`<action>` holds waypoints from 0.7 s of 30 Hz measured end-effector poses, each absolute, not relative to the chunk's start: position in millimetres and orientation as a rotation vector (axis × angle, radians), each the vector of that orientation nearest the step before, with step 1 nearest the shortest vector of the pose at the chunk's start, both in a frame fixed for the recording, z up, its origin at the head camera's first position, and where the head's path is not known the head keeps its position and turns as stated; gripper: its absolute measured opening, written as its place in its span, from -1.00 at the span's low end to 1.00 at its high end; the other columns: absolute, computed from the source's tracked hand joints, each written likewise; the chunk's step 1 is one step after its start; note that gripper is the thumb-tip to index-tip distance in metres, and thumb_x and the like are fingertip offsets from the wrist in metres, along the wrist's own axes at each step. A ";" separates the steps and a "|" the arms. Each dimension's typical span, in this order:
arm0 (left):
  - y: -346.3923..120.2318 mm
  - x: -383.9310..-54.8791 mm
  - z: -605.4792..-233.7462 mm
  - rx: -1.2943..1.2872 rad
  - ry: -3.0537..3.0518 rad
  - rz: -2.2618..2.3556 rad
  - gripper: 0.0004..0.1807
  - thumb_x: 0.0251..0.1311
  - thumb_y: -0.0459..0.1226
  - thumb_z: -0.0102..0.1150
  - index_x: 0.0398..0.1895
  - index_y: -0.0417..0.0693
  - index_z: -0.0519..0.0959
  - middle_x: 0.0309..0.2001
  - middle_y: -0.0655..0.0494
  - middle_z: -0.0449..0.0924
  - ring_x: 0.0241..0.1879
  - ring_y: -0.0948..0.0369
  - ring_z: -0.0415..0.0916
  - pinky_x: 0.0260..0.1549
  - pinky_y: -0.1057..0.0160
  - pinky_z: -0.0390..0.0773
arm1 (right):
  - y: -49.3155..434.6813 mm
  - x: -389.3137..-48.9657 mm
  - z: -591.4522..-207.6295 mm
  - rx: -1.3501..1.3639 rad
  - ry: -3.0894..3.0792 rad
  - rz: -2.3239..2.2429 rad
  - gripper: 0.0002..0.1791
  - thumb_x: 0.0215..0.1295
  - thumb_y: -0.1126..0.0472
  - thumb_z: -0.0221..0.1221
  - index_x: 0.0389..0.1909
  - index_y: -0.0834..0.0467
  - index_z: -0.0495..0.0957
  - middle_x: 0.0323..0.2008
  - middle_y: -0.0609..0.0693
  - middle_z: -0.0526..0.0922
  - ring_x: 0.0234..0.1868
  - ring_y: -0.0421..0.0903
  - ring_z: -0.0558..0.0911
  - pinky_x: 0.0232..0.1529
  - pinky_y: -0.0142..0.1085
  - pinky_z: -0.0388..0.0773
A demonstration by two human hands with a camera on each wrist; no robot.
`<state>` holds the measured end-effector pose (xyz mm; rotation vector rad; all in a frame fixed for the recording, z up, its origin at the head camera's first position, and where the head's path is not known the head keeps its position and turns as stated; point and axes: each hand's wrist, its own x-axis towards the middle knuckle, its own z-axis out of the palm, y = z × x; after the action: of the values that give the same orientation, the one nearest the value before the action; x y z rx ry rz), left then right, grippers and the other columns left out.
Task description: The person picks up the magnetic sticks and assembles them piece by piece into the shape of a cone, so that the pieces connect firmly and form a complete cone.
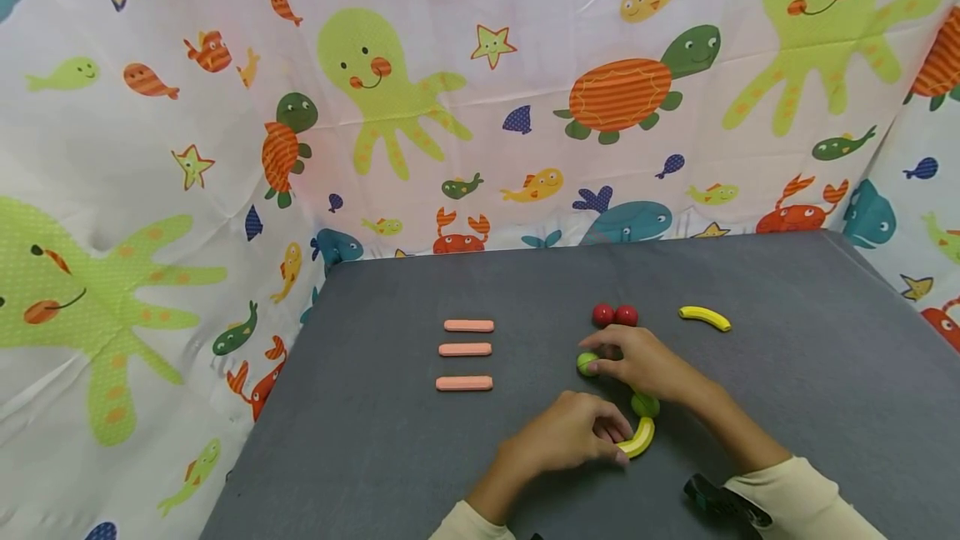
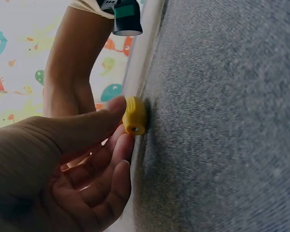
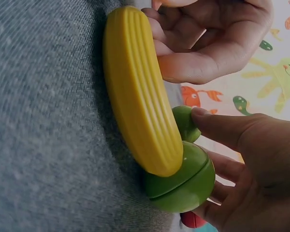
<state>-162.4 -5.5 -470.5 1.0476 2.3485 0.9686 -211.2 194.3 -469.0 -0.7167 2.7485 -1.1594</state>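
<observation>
My left hand [image 1: 573, 433] pinches one end of a ribbed yellow banana-shaped piece [image 1: 640, 438] between thumb and fingers. Its end, turned to the left wrist camera, has a small hole [image 2: 135, 129]. Above it, my right hand [image 1: 645, 361] pinches a small green ball [image 1: 587, 364] with the thumb on its near side. Another green ball [image 3: 182, 181], with a groove round it, sits at the other end of the yellow piece, overlapping it in the right wrist view. Part of this ball is hidden by my right hand in the head view.
Two red balls [image 1: 615, 315] sit side by side just beyond my right hand. A second yellow banana-shaped piece [image 1: 705, 318] lies further right. Three pink bars [image 1: 465, 350] lie in a column to the left on the grey table [image 1: 360, 457]. A sea-animal printed cloth [image 1: 487, 107] hangs behind.
</observation>
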 end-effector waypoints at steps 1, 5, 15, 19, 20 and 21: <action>-5.7 -162.3 -470.8 1.050 2.355 0.965 -0.80 0.19 -0.28 0.56 -0.12 -0.01 0.81 -0.35 0.41 0.73 -0.41 0.67 0.53 -0.34 0.61 0.54 | 194.5 -211.2 -469.0 -0.711 2.746 -1.160 -0.68 0.43 0.17 0.37 0.12 0.19 0.74 -0.10 -0.06 0.78 -0.18 -0.15 0.65 -0.18 -0.30 0.60; -8.2 -162.5 -470.9 1.039 2.338 0.997 -0.82 0.21 -0.36 0.52 -0.12 -0.04 0.82 -0.30 0.33 0.78 -0.39 0.66 0.55 -0.31 0.60 0.55 | 196.8 -211.1 -468.0 -0.686 2.752 -1.142 -0.68 0.43 0.16 0.37 0.12 0.18 0.74 -0.11 -0.06 0.79 -0.19 -0.18 0.67 -0.19 -0.32 0.60; -17.0 -166.4 -474.9 1.051 2.404 0.944 -0.83 0.27 -0.31 0.48 -0.09 0.02 0.86 -0.25 0.38 0.76 -0.29 0.64 0.49 -0.27 0.58 0.51 | 207.3 -209.6 -466.6 -0.569 2.774 -1.107 -0.69 0.44 0.13 0.37 0.12 0.15 0.74 -0.10 -0.02 0.78 -0.19 -0.15 0.70 -0.17 -0.21 0.65; -17.9 -166.7 -476.8 1.026 2.400 0.956 -0.81 0.23 -0.29 0.53 -0.09 0.03 0.86 -0.28 0.41 0.72 -0.33 0.64 0.49 -0.32 0.58 0.52 | 211.6 -208.9 -467.9 -0.538 2.781 -1.090 -0.68 0.44 0.10 0.38 0.11 0.14 0.75 -0.08 -0.02 0.77 -0.19 -0.15 0.69 -0.17 -0.17 0.65; -18.3 -167.0 -477.2 1.024 2.402 0.958 -0.80 0.22 -0.28 0.53 -0.09 0.04 0.86 -0.28 0.42 0.72 -0.33 0.64 0.49 -0.33 0.58 0.52 | 212.4 -208.7 -468.4 -0.530 2.782 -1.087 -0.67 0.43 0.09 0.38 0.12 0.14 0.75 -0.08 -0.02 0.77 -0.19 -0.14 0.69 -0.17 -0.16 0.65; -19.0 -167.4 -477.5 1.023 2.406 0.961 -0.80 0.21 -0.28 0.54 -0.09 0.04 0.86 -0.28 0.42 0.72 -0.34 0.63 0.49 -0.33 0.57 0.52 | 213.1 -208.4 -468.9 -0.520 2.782 -1.086 -0.67 0.43 0.08 0.38 0.12 0.14 0.75 -0.07 -0.02 0.77 -0.19 -0.14 0.68 -0.17 -0.16 0.65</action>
<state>-167.4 -19.0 -477.5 1.0230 2.4061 0.9609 -208.4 213.1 -468.9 -0.5202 2.7817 -1.0859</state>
